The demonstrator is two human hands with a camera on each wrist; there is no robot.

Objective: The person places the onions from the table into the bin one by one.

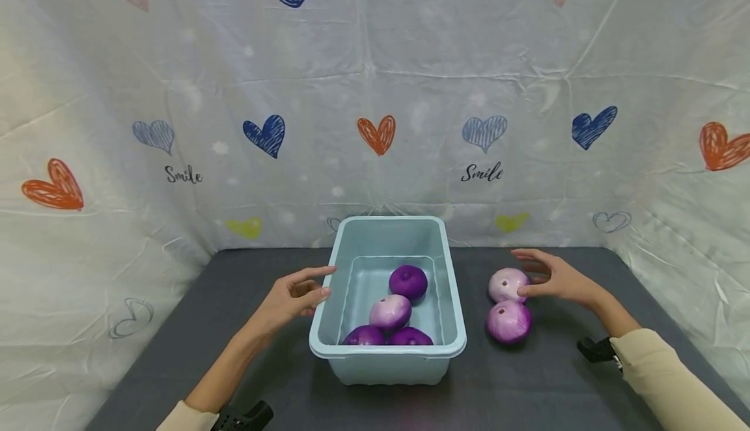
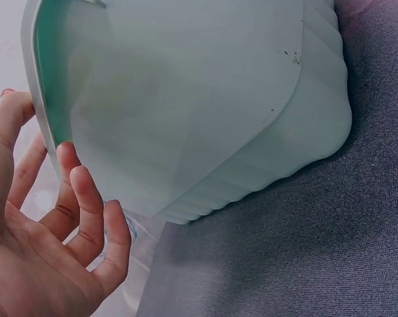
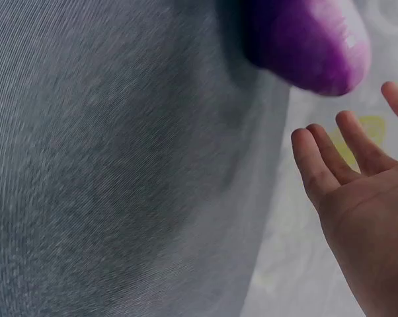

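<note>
A pale blue plastic bin [image 1: 388,369] stands on the table with several purple onions [image 1: 390,312] on its floor. My left hand [image 1: 290,295] is at the bin's left rim, its thumb and index fingertips against the edge and the other fingers loosely bent, as the left wrist view also shows. Right of the bin lie two onions, a paler far onion [image 1: 506,285] and a near onion [image 1: 508,322], close together. Fingers spread, my right hand [image 1: 553,279] is beside the far onion. In the right wrist view a gap shows between the fingers and an onion [image 3: 315,43].
A dark grey cloth [image 1: 469,392] covers the table. Behind and at both sides hangs a white curtain [image 1: 316,183] printed with hearts and the word Smile. The bin's far end stands close to the curtain. Black straps [image 1: 597,350] sit at both wrists.
</note>
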